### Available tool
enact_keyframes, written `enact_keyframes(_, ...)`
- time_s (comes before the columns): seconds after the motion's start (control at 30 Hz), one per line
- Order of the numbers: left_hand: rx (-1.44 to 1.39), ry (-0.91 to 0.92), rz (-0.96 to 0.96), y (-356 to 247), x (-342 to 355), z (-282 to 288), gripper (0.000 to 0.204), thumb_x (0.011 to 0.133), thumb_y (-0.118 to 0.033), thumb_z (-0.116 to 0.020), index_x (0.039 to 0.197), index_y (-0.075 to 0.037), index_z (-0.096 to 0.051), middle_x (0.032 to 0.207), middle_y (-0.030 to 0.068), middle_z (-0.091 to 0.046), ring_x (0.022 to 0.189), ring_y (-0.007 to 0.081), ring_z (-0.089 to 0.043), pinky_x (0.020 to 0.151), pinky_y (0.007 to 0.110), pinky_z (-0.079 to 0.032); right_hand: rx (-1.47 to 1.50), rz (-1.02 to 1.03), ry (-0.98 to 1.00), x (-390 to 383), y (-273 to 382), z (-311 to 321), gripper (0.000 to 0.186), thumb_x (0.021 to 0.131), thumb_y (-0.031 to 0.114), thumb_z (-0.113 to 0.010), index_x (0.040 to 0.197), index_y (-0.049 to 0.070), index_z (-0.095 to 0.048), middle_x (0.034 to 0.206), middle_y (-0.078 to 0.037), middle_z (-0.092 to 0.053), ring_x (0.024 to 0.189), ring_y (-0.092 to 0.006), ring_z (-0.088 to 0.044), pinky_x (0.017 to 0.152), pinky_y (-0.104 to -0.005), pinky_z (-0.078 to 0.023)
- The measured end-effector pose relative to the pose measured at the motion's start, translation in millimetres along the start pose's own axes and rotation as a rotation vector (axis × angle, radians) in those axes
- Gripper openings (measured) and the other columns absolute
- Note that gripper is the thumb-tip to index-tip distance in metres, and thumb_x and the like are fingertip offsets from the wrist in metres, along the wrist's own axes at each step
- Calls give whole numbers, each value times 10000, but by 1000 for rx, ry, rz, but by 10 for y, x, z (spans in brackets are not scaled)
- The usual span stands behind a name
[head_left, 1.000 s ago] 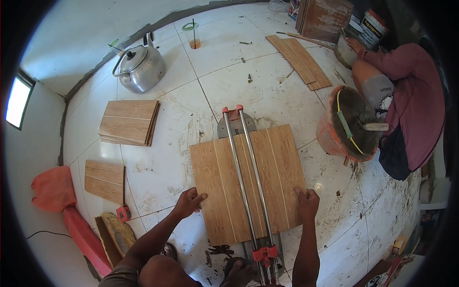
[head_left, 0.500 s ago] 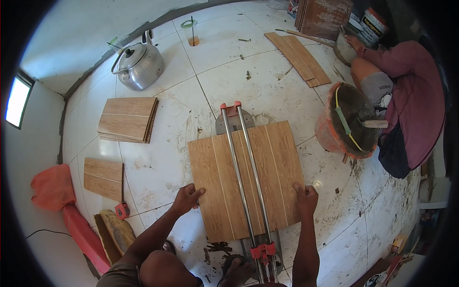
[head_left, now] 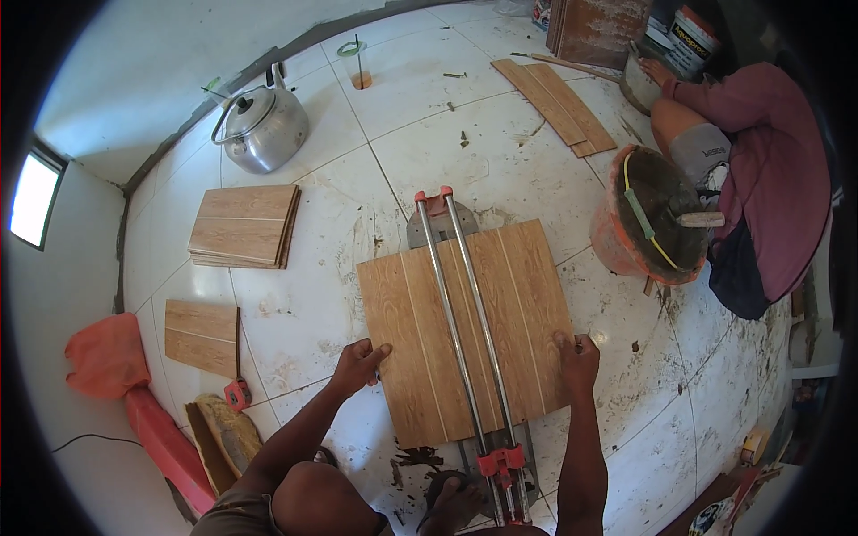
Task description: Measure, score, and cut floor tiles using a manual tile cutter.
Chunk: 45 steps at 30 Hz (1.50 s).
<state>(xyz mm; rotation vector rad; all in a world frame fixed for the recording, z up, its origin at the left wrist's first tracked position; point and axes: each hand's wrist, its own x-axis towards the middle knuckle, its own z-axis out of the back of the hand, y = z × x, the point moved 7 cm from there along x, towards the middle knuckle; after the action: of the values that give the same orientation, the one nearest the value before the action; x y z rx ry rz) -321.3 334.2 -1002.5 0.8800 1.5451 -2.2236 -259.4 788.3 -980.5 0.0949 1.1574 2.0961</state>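
Observation:
A square wood-look floor tile lies tilted a little in a manual tile cutter, under its two steel rails. My left hand grips the tile's left edge, thumb on top. At the right edge my right hand holds the tile the same way, fingers curled below it. The cutter's red carriage sits at the near end of the rails, close to my feet. Its red end bracket shows beyond the tile's far edge.
Left stand a kettle, a stack of cut tiles, and a single piece beside a tape measure. Tile strips lie far right. A mortar bucket with a trowel stands by a crouching co-worker. A plastic cup stands behind.
The view has shifted slightly. Both my hands keep their hold on the tile, which stays in nearly the same place under the rails. The carriage has not moved along them.

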Motion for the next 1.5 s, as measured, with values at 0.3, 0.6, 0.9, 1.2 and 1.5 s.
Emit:
enact_keyframes(0.3,-8,36,-23,112,78,3,456,946,-427,-664,851,15,-602,637,28,-561,443,92,-518,404,245,-427,-22,13,-6,49,-89,-7,428,825,382,-799,835,-22,-657,702,-59,-641,627,-120,-550,594,-312,-466)
enact_keyframes(0.6,-6,55,-54,71,69,-28,425,952,-424,-662,820,-25,-602,611,7,-546,434,80,-508,397,235,-410,-1,-26,16,31,-66,34,460,812,436,-796,837,-2,-657,712,-76,-648,633,-138,-567,599,-331,-476)
enact_keyframes(0.9,-24,57,-49,73,59,-35,402,949,-411,-671,798,-49,-586,616,11,-551,436,87,-509,403,241,-411,37,-59,-17,-35,-89,58,456,797,424,-808,827,3,-638,706,-51,-612,640,-135,-530,621,-337,-471)
enact_keyframes(1.2,-27,54,-53,59,79,-57,384,950,-396,-673,825,-40,-604,637,17,-570,438,89,-517,403,241,-420,25,-40,-17,16,-46,79,411,816,380,-803,815,6,-633,705,-47,-617,627,-131,-522,604,-321,-461)
enact_keyframes(1.5,-41,104,-44,82,67,22,432,957,-419,-657,896,6,-613,650,56,-613,505,110,-594,462,256,-483,-23,43,-37,69,-225,-32,481,788,438,-807,799,-14,-642,676,-63,-607,630,-144,-530,612,-339,-465)
